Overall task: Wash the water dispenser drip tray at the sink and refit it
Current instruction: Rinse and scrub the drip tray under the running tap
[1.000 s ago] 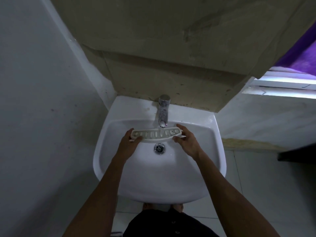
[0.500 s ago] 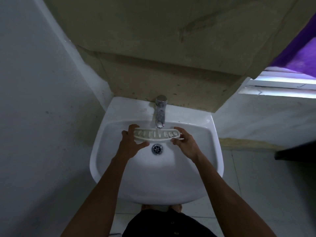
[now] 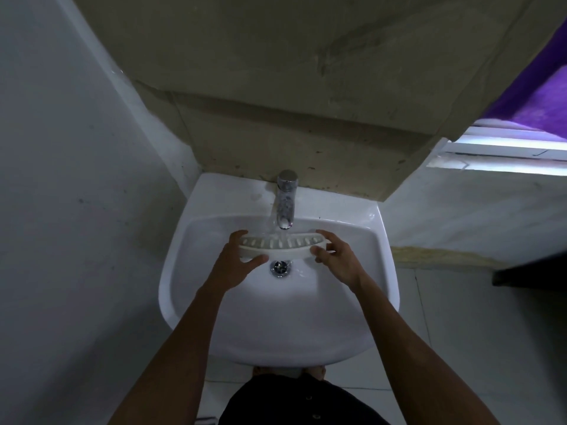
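The white slotted drip tray [image 3: 283, 246] is held level over the white sink [image 3: 221, 332], just under the chrome tap [image 3: 286, 204]. Water runs from the spout onto the middle of the tray. My left hand [image 3: 234, 265] grips the tray's left end, thumb below and fingers over the far edge. At the right end my right hand [image 3: 336, 260] holds it the same way. The drain [image 3: 279, 267] lies directly below the tray.
A grey wall stands close on the left and a beige tiled ledge [image 3: 306, 142] rises behind the sink. A window sill [image 3: 506, 154] and purple cloth [image 3: 540, 96] are at the upper right. A dark shelf edge [image 3: 530, 274] juts in at the right.
Water now runs from the tap onto the tray. The tray has shifted slightly, staying under the spout, and my left thumb has spread along its near edge.
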The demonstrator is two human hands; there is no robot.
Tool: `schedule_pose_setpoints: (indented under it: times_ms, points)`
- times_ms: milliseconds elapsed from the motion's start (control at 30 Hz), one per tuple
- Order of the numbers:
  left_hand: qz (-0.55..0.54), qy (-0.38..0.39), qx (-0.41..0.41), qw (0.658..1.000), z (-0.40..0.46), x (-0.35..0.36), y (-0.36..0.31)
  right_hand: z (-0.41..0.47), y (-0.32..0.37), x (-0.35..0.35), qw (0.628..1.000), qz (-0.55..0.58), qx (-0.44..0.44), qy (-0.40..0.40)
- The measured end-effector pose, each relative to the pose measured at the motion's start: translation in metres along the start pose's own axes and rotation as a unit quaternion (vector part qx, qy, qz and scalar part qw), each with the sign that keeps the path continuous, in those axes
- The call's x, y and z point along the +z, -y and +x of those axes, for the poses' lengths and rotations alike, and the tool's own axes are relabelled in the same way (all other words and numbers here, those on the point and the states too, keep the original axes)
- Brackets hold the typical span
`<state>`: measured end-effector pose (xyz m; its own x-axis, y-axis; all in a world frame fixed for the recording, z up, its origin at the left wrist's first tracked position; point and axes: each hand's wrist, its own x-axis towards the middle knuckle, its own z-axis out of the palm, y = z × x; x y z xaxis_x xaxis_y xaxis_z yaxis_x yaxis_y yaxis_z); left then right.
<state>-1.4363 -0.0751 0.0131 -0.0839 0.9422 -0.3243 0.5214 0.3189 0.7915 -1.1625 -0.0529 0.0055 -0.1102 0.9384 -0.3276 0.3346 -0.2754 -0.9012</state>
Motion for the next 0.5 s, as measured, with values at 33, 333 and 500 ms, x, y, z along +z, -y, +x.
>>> schedule_pose_setpoints:
  times_ms: [33, 333, 500]
  points:
    - [-0.014, 0.004, -0.019, 1.0, -0.001, 0.0, 0.001, -0.002, 0.0, 0.0, 1.0, -0.005, 0.01, -0.002]
    - [0.002, -0.038, -0.127, 0.991, 0.001, -0.003, -0.001, -0.005, 0.0, 0.01, 0.994, 0.0, 0.104, -0.034]
    - [-0.029, -0.04, -0.185, 0.982, 0.009, -0.002, -0.005, -0.004, 0.015, 0.013, 0.986, 0.023, 0.163, -0.029]
